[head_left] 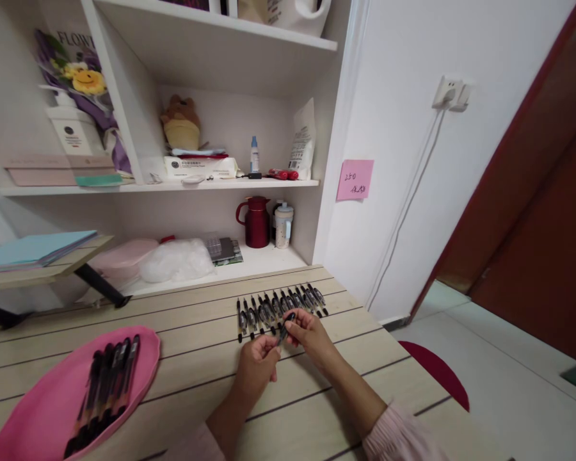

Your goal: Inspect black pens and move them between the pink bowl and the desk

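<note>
Between my two hands is a black pen (283, 331), tilted, with its dark end up to the right. My left hand (258, 360) pinches its lower end, and my right hand (306, 333) grips its upper part. Just beyond my hands, a row of several black pens (264, 310) lies side by side on the slatted wooden table (196, 390); my hands hide part of the row. At the left, a pink oval tray (146, 352) bears several more dark pens (106, 378) with black caps, lying together.
A small raised stand (52, 269) with blue paper (38, 248) is at the left. Behind the table, white shelves (221, 186) hold a red thermos jug (257, 222), a cup (283, 225) and a plastic bag (176, 261). A wall with a pink note (355, 179) rises at the right.
</note>
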`<action>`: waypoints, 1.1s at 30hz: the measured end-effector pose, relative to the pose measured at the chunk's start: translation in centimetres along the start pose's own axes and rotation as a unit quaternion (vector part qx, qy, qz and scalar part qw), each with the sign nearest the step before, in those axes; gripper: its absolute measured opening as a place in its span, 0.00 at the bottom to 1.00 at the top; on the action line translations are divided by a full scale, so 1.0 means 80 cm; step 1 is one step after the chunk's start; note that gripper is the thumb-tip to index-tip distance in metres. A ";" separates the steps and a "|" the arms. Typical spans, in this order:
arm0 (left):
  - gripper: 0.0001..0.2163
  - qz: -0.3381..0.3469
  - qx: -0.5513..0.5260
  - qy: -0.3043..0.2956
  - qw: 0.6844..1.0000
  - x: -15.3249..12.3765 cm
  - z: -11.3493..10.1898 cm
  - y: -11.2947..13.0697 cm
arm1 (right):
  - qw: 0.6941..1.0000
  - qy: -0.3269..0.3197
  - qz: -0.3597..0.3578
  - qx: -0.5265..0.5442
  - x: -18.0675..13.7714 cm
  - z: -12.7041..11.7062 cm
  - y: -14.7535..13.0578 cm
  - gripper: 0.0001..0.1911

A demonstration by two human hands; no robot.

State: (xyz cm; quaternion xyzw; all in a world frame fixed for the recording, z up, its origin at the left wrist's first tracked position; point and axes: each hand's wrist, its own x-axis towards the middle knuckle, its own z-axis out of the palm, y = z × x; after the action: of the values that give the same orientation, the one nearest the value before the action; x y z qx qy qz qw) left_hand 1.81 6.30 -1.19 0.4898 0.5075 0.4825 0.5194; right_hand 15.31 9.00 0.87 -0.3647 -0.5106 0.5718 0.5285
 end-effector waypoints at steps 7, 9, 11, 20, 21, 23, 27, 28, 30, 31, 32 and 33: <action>0.06 0.024 -0.016 0.006 1.000 -0.001 0.001 0.000 | 1.000 0.016 0.004 0.003 -0.002 0.005 0.004 0.17; 0.06 0.036 -0.012 0.013 0.999 -0.004 0.001 0.002 | 1.000 0.017 0.007 0.007 -0.003 0.007 0.004 0.17; 0.05 0.050 -0.009 0.015 0.999 -0.007 0.002 0.003 | 1.000 0.016 0.011 0.008 -0.003 0.008 0.006 0.18; 0.07 0.023 0.001 0.001 1.000 -0.004 0.001 0.003 | 1.000 0.010 0.003 0.008 -0.004 0.007 0.005 0.19; 0.08 0.022 -0.002 0.003 1.000 -0.005 0.000 0.002 | 1.000 0.009 -0.003 0.004 -0.004 0.006 0.004 0.20; 0.08 0.032 -0.008 0.013 0.999 -0.006 -0.001 0.001 | 1.000 0.022 -0.016 -0.008 -0.003 0.002 0.002 0.21; 0.08 0.112 0.000 0.068 0.991 -0.013 -0.008 0.012 | 0.988 0.141 -0.050 -0.050 0.006 -0.023 -0.001 0.22; 0.08 0.140 0.012 0.085 0.986 -0.015 -0.012 0.019 | 0.981 0.177 -0.058 -0.063 0.009 -0.031 -0.001 0.21; 0.08 0.186 0.053 0.119 0.974 -0.018 -0.024 0.040 | 0.966 0.233 -0.066 -0.086 0.014 -0.048 0.000 0.20; 0.09 0.202 0.080 0.136 0.967 -0.020 -0.033 0.053 | 0.961 0.250 -0.066 -0.096 0.016 -0.055 0.002 0.20; 0.10 0.214 0.115 0.156 0.957 -0.021 -0.044 0.066 | 0.957 0.261 -0.064 -0.107 0.017 -0.061 0.004 0.20; 0.11 0.225 0.156 0.179 0.945 -0.022 -0.059 0.079 | 0.954 0.267 -0.060 -0.119 0.018 -0.065 0.006 0.20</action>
State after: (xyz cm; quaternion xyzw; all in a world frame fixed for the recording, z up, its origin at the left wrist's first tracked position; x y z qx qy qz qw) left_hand -2.97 5.00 5.22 0.5715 0.5381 0.5811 0.2149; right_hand 19.95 11.46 -0.55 -0.5331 -0.4362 0.3560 0.6315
